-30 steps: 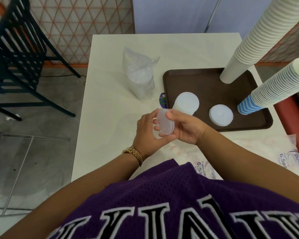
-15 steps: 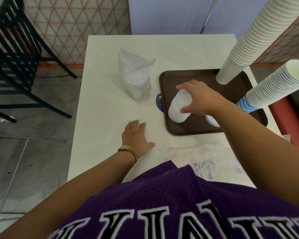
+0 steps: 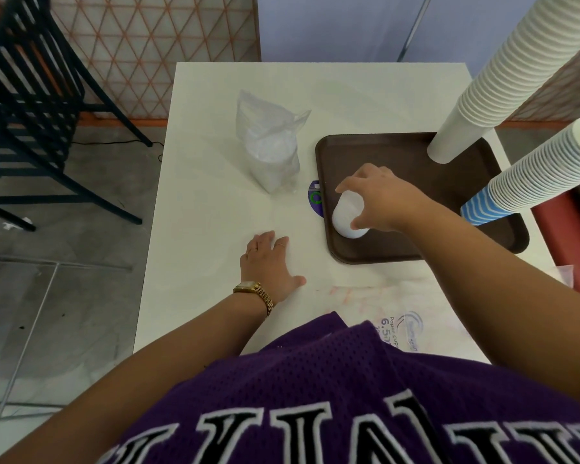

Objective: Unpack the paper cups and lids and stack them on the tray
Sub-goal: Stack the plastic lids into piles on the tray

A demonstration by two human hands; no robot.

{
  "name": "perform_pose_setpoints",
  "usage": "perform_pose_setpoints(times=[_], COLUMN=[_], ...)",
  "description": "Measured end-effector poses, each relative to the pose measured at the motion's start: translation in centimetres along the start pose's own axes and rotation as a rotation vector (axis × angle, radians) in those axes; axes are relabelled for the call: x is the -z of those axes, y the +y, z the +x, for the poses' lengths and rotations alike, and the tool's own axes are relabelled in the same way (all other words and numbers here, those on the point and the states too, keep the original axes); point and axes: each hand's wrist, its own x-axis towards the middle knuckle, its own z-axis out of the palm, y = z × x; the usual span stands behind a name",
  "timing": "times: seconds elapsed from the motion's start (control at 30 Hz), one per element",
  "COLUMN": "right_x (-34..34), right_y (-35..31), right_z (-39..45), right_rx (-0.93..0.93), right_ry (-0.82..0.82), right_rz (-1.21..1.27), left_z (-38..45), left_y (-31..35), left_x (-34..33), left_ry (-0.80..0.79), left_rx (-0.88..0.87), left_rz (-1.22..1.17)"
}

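One stack of white lids [image 3: 347, 216] stands on the brown tray [image 3: 399, 249], near its left edge. Right hand [image 3: 380, 204] sits on top, fingers curled around the stack. Left hand [image 3: 270, 262] lies flat on the counter [image 3: 215, 212], fingers spread, holding nothing. Two tall cup stacks on tray: white [image 3: 503, 68], blue-striped [image 3: 529, 172]. Clear bag of lids [image 3: 268, 152] on counter left of tray.

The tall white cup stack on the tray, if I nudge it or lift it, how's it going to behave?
The white cup stack is very tall on one narrow base, so a sideways nudge would probably tip it. It looks like thin paper cups, so likely light for its height. Lifted from the top, it may separate; gripping low seems safer. It stands at the tray's far corner.
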Motion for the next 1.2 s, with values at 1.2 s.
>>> perform_pose_setpoints(times=[1.2], right_x=[6.6], right_y=[-4.9], right_z=[-6.9], right_rx=[0.097], right_ry=[0.532], right_rz=[0.561], left_z=[-5.0], left_y=[3.8], left_x=[19.4], left_ry=[0.556], left_rx=[-0.123], left_rz=[-0.842])
